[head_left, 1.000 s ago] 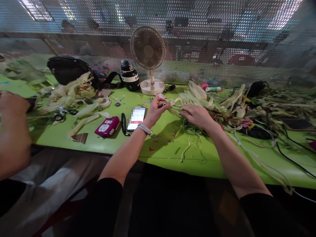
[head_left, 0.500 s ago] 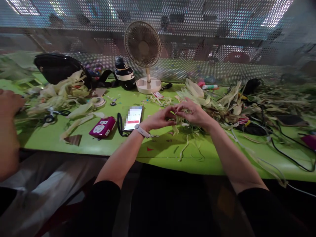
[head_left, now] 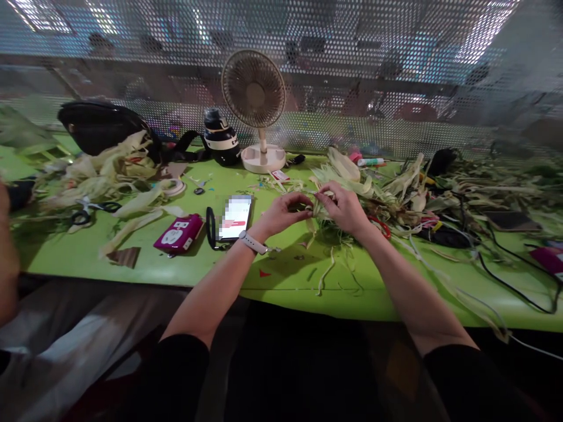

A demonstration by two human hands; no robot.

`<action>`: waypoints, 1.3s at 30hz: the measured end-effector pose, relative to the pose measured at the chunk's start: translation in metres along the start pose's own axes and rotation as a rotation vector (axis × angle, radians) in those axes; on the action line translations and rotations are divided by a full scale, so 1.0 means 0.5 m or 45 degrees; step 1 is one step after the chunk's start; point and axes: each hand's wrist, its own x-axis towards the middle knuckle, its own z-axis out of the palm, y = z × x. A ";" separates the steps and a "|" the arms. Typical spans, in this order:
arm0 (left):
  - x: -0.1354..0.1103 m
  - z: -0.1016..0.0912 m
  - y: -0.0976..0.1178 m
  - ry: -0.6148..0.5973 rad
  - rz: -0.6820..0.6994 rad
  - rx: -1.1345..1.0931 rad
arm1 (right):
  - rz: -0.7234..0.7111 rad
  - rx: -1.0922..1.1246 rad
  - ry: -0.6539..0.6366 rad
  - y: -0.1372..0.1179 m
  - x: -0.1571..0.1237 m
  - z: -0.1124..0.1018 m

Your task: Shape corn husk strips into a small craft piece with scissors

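Observation:
My left hand (head_left: 284, 212) and my right hand (head_left: 343, 206) meet over the green table (head_left: 281, 275), both pinched on a strip of pale corn husk (head_left: 313, 215) that hangs down between them. A white watch sits on my left wrist. Just behind my right hand lies a heap of husks (head_left: 352, 173). Thin husk strips (head_left: 328, 272) trail toward the table's front edge.
A phone (head_left: 235, 217), a magenta box (head_left: 178, 232), scissors (head_left: 90, 208) and another husk pile (head_left: 114, 167) lie to the left. A small fan (head_left: 257, 105), a bottle (head_left: 219, 138) and a black bag (head_left: 99, 126) stand at the back. Cables (head_left: 505, 264) run at right. Another person's arm (head_left: 6, 258) is at far left.
My left hand came down from a raised pinch and met my right hand in front of the husk heap; both now grip the same strip. The person's arm at left drew back.

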 end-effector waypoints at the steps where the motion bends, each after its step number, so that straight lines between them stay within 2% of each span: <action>1: -0.001 0.002 0.003 0.026 -0.007 -0.042 | 0.031 0.008 0.025 -0.002 0.000 0.000; 8: -0.010 0.017 0.030 0.128 -0.139 -0.294 | 0.118 -0.022 0.098 -0.013 -0.001 0.000; 13: -0.015 0.031 0.034 0.092 -0.220 -0.473 | 0.104 -0.132 0.142 -0.021 -0.006 0.008; 16: -0.016 0.041 0.031 0.078 -0.226 -0.484 | 0.112 -0.112 0.130 -0.020 -0.009 0.013; 20: -0.011 0.039 0.020 0.128 -0.272 -0.460 | 0.195 0.092 0.104 0.001 -0.001 0.015; 25: 0.000 0.016 0.011 0.317 -0.395 -0.568 | 0.299 0.671 -0.003 0.023 0.017 0.003; 30: 0.003 0.014 0.012 0.355 -0.319 -0.670 | 0.285 1.078 -0.141 0.002 0.015 -0.010; 33: 0.002 0.019 0.010 0.338 -0.302 -0.679 | 0.267 1.090 -0.164 -0.003 0.012 -0.004; 37: 0.001 0.022 0.003 0.293 -0.290 -0.637 | 0.166 0.935 0.016 -0.003 0.010 0.007; 39: 0.001 0.023 0.001 0.274 -0.289 -0.630 | 0.201 0.954 -0.004 -0.006 0.009 0.008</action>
